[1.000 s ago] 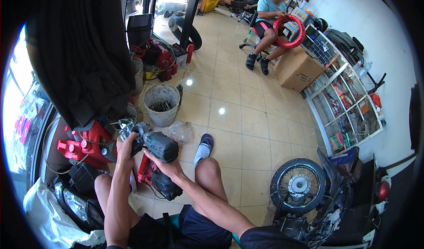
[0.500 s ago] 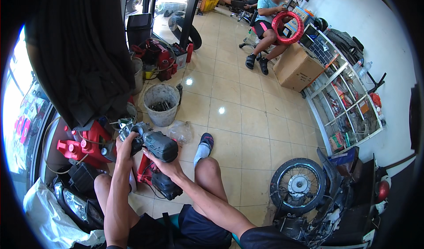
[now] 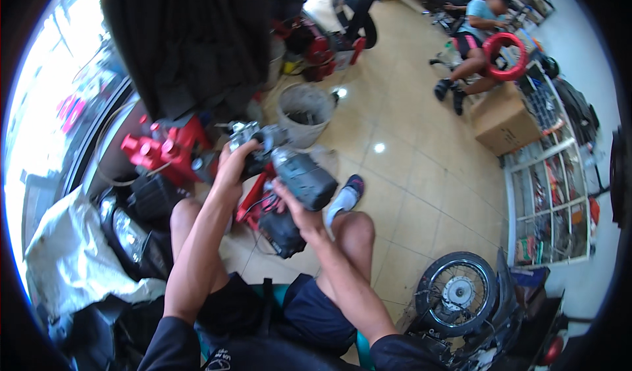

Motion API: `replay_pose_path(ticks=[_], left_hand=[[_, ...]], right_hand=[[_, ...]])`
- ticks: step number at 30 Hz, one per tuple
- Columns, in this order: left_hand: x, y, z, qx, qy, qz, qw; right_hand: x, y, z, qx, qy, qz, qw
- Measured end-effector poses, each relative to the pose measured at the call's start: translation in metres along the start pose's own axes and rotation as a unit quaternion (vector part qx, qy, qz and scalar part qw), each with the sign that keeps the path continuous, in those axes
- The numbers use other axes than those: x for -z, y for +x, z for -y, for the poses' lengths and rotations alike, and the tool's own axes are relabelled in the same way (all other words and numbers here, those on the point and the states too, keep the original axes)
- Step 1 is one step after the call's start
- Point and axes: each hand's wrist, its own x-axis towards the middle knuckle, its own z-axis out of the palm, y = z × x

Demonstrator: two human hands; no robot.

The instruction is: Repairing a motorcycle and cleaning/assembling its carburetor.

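Observation:
Between my knees, my left hand [image 3: 236, 163] grips a silver metal part that looks like a carburetor [image 3: 247, 132], with a round mouth on its right side. Closed on the lower left side of a dark grey, rounded plastic box [image 3: 308, 181] is my right hand [image 3: 299, 214]. The box sits against the carburetor; whether the two are joined I cannot tell. Below them lies a black case-like thing [image 3: 283, 234] with a thin cable, beside a red piece [image 3: 252, 203]. My fingers are partly hidden and slightly blurred.
A dirty white bucket [image 3: 306, 117] of metal parts stands ahead. Red jugs [image 3: 168, 154] and a headlight unit [image 3: 125, 236] are on my left. A spoked wheel [image 3: 457, 292] is at right. A seated person [image 3: 477, 35] holds a red ring-shaped bundle [image 3: 505, 56] near a cardboard box [image 3: 505, 117].
The head view has swung, so the surroundings and my hands sit further right in the picture. Both hands keep their hold on the carburetor and plastic box.

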Motion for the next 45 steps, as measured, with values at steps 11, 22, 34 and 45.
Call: replay_pose_path(ticks=[11,22,34,45], left_hand=[[0.000,0.007,-0.007,0.113,-0.107,0.077,0.985],[0.000,0.009,-0.006,0.029,-0.088,0.094,0.991],[-0.002,-0.001,-0.018,0.048,-0.171,0.042,0.983],[-0.003,0.001,-0.013,0.079,-0.206,0.056,0.974]], right_hand=[[-0.002,-0.002,0.013,0.026,0.172,0.055,0.983],[-0.005,-0.006,0.000,0.100,-0.073,0.071,0.990],[-0.009,-0.007,0.004,0.121,-0.040,0.046,0.991],[-0.008,-0.007,0.007,0.103,0.016,-0.006,0.994]])
